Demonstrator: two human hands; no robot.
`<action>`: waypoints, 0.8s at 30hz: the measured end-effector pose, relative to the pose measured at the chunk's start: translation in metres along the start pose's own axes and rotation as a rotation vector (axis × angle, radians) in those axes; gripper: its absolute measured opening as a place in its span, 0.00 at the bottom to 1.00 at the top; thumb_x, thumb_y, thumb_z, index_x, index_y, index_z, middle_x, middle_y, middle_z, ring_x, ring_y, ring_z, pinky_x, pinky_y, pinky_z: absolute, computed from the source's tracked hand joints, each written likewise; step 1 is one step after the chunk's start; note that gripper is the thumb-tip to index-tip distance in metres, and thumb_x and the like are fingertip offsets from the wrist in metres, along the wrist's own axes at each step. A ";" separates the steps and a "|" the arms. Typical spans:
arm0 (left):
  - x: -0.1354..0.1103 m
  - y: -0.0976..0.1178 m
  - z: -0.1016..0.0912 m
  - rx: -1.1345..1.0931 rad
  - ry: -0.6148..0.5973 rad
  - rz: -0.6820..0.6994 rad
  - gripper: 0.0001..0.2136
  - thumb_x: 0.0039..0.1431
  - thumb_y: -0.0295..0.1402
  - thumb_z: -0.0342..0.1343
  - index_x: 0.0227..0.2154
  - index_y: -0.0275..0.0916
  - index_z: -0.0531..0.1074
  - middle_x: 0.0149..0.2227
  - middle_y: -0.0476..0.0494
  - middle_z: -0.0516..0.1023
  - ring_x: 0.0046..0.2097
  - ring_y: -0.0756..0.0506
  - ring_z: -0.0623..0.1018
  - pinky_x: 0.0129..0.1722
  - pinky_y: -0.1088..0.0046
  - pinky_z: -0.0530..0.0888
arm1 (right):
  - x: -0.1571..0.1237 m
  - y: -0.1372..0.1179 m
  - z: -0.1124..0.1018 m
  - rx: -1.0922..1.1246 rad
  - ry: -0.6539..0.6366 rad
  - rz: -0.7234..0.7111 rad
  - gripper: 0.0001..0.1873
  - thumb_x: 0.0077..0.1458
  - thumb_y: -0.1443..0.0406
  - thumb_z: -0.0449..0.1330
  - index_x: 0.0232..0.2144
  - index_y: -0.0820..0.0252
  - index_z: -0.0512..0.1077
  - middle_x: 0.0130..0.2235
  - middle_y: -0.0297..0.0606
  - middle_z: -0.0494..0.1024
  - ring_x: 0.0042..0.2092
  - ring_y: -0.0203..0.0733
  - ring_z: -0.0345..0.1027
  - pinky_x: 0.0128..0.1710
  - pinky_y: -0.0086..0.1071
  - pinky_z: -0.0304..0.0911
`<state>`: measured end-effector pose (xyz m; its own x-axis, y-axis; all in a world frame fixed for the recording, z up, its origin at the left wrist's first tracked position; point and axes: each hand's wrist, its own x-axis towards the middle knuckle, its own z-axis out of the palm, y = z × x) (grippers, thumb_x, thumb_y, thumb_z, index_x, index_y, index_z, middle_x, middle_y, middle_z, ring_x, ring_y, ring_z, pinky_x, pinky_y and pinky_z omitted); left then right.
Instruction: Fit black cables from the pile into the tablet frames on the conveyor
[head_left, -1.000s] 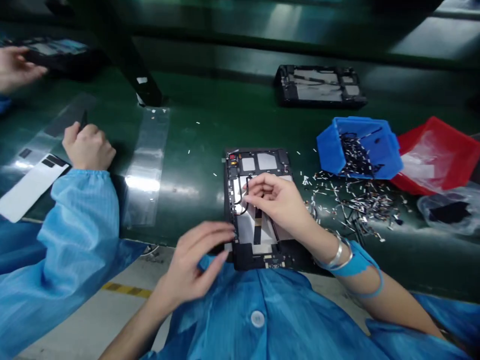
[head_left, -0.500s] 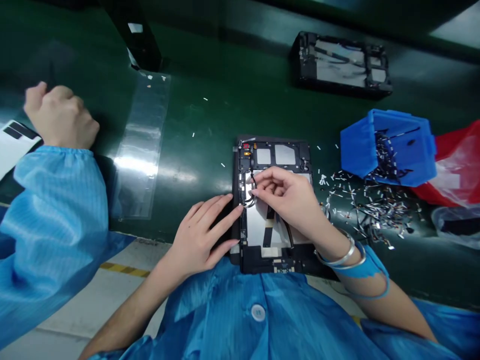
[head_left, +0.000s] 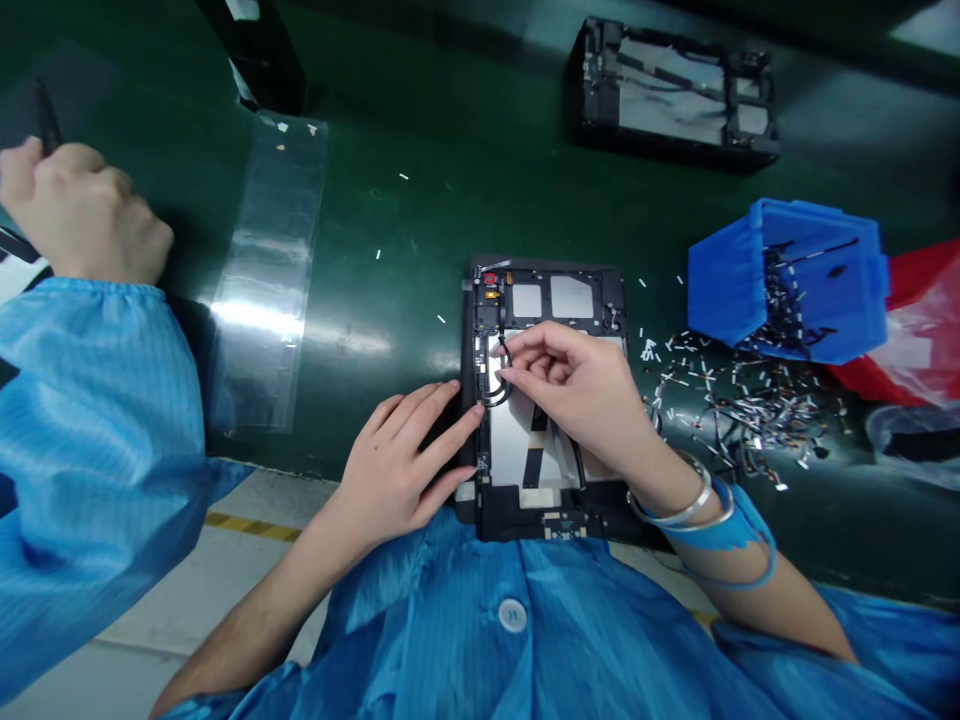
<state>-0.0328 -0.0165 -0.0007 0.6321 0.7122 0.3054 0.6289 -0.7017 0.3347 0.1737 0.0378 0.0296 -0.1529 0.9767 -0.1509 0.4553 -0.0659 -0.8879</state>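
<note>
An opened black tablet frame [head_left: 559, 290] lies on the green bench right in front of me, its silver plate and flat cables showing. My left hand [head_left: 397, 465] rests flat with fingers stretched out against the frame's left edge. My right hand [head_left: 581, 385] is over the middle of the frame, thumb and fingers pinched on a thin black looped cable [head_left: 496, 385] near the upper left of the plate. A blue wrist strap and metal bangles sit on my right wrist.
A tipped blue bin [head_left: 795, 275] spills small black cables [head_left: 739, 405] on the right, beside a red bin [head_left: 926, 310] with plastic. A second frame [head_left: 675, 95] lies at the back. A co-worker's fist [head_left: 79, 215] and blue sleeve are at left, next to a clear film strip [head_left: 266, 270].
My left hand came down from the frame's lower corner to lie flat on its left edge. My right hand stayed pinched on the cable. The view tilted further down.
</note>
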 end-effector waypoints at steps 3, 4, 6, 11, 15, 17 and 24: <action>0.001 0.001 0.000 0.020 -0.004 -0.008 0.18 0.64 0.35 0.50 0.54 0.32 0.67 0.54 0.27 0.71 0.54 0.35 0.72 0.47 0.60 0.69 | 0.000 -0.001 -0.001 -0.014 -0.001 -0.014 0.05 0.49 0.71 0.62 0.32 0.61 0.74 0.25 0.29 0.72 0.24 0.28 0.60 0.25 0.27 0.57; 0.001 0.001 0.001 0.020 -0.004 -0.008 0.18 0.64 0.35 0.50 0.54 0.32 0.67 0.54 0.27 0.71 0.54 0.35 0.72 0.47 0.60 0.69 | 0.000 -0.001 -0.002 -0.017 -0.001 -0.018 0.05 0.49 0.71 0.61 0.32 0.61 0.74 0.25 0.29 0.72 0.24 0.28 0.60 0.25 0.27 0.57; 0.001 0.001 0.001 0.012 0.000 -0.006 0.19 0.64 0.34 0.51 0.55 0.31 0.66 0.54 0.27 0.71 0.54 0.35 0.72 0.47 0.60 0.69 | 0.000 -0.001 -0.002 -0.022 -0.003 -0.020 0.05 0.50 0.70 0.61 0.33 0.61 0.74 0.25 0.29 0.72 0.24 0.29 0.61 0.26 0.27 0.57; -0.002 0.000 0.002 -0.002 -0.007 -0.020 0.21 0.63 0.35 0.51 0.57 0.33 0.64 0.54 0.29 0.72 0.55 0.35 0.72 0.48 0.60 0.69 | 0.002 0.000 -0.003 -0.047 -0.019 -0.019 0.05 0.50 0.69 0.62 0.33 0.60 0.74 0.25 0.29 0.72 0.25 0.29 0.60 0.26 0.27 0.58; 0.000 0.001 0.003 0.004 0.012 -0.022 0.19 0.63 0.34 0.51 0.56 0.33 0.66 0.53 0.29 0.72 0.54 0.35 0.72 0.47 0.60 0.69 | 0.003 0.000 -0.004 -0.078 -0.044 -0.042 0.05 0.50 0.70 0.63 0.33 0.60 0.74 0.23 0.27 0.70 0.24 0.28 0.58 0.27 0.27 0.58; 0.002 0.002 0.003 0.021 0.012 -0.029 0.17 0.63 0.33 0.51 0.53 0.33 0.68 0.52 0.29 0.73 0.53 0.35 0.73 0.46 0.60 0.69 | 0.002 0.000 -0.005 -0.091 -0.046 -0.067 0.05 0.50 0.70 0.63 0.33 0.60 0.75 0.23 0.27 0.70 0.24 0.28 0.59 0.27 0.27 0.58; 0.002 0.004 0.002 0.012 0.012 -0.030 0.20 0.63 0.35 0.51 0.56 0.33 0.67 0.55 0.27 0.70 0.54 0.34 0.72 0.47 0.60 0.68 | -0.001 -0.002 -0.007 -0.111 0.009 -0.097 0.02 0.52 0.68 0.61 0.31 0.59 0.74 0.27 0.31 0.77 0.25 0.29 0.63 0.26 0.27 0.59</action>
<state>-0.0279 -0.0179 -0.0008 0.6072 0.7330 0.3065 0.6528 -0.6802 0.3334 0.1795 0.0389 0.0342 -0.1927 0.9793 -0.0624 0.5332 0.0511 -0.8444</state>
